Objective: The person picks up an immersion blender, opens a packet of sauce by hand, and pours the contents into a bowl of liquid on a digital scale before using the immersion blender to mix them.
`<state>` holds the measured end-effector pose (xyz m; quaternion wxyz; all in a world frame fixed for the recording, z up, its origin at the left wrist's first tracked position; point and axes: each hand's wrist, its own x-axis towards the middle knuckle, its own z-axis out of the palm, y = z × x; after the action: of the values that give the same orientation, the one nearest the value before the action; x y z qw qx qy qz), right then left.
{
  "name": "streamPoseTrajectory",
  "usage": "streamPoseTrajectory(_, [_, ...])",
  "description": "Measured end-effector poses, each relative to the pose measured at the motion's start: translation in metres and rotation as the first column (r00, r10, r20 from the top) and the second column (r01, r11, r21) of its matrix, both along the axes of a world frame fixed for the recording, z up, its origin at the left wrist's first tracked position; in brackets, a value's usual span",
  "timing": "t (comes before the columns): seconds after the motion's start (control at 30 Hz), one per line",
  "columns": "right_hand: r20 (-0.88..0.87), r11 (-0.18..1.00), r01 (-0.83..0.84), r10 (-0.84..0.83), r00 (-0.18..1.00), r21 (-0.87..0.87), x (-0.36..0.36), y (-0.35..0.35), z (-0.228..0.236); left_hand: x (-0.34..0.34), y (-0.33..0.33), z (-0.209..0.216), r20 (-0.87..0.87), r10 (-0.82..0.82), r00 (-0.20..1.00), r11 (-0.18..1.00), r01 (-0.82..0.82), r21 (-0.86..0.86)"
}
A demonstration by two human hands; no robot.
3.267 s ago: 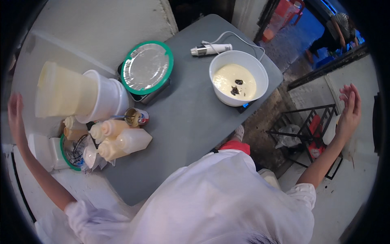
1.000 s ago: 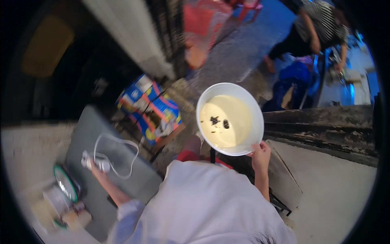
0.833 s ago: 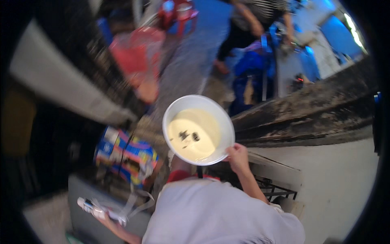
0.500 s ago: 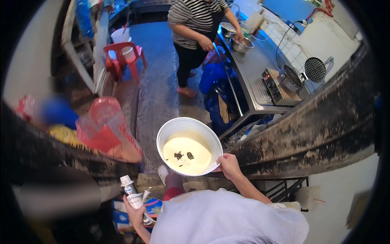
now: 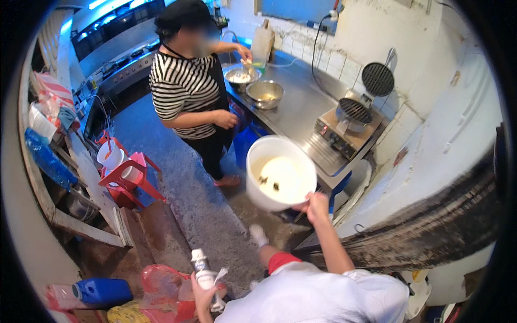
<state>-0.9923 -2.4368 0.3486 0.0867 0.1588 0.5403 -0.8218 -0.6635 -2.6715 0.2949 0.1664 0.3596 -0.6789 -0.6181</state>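
The white plastic tub [image 5: 266, 201] of pale batter [image 5: 288, 175] (dark lumps [image 5: 276, 187] are seen inside), gripped at its rim by the right hand [image 5: 316, 208], has been brought nearer the stainless-steel counter [image 5: 302, 123]; by the left hand [image 5: 203, 297] the hand blender [image 5: 204, 278] is clasped, so neither is free.

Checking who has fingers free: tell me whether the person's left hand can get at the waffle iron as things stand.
Probably not: the left hand holds the hand blender, and the waffle iron stands on the steel counter, beyond the bowl in the right hand.
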Motion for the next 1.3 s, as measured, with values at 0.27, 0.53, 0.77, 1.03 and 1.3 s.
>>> streamPoseTrajectory(0.27, [-0.080,0.980,0.180,-0.174,0.982,0.083,-0.187,-0.037,-0.018,-0.156,-0.081,-0.073,-0.035,0.090,0.995,0.993,-0.086,0.083])
streamPoseTrajectory(0.53, [0.052,0.935,0.288,-0.305,0.951,0.208,-0.294,-0.025,-0.023,-0.240,-0.141,-0.056,0.172,0.230,0.958,0.953,-0.257,0.157])
streamPoseTrajectory(0.77, [-0.021,0.975,0.199,-0.198,0.980,0.095,-0.345,-0.038,-0.060,-0.252,-0.173,-0.066,0.175,0.338,0.925,0.938,-0.318,-0.137])
streamPoseTrajectory(1.03, [0.158,0.520,-0.309,0.315,0.936,0.796,-0.334,-0.079,0.062,-0.278,-0.153,-0.017,0.058,0.647,0.760,0.762,-0.647,-0.022])
streamPoseTrajectory(1.3, [0.232,-0.523,-0.660,0.846,-0.481,0.539,-0.287,-0.366,-0.019,-0.272,-0.127,-0.014,-0.223,0.901,0.372,0.412,-0.895,0.173])
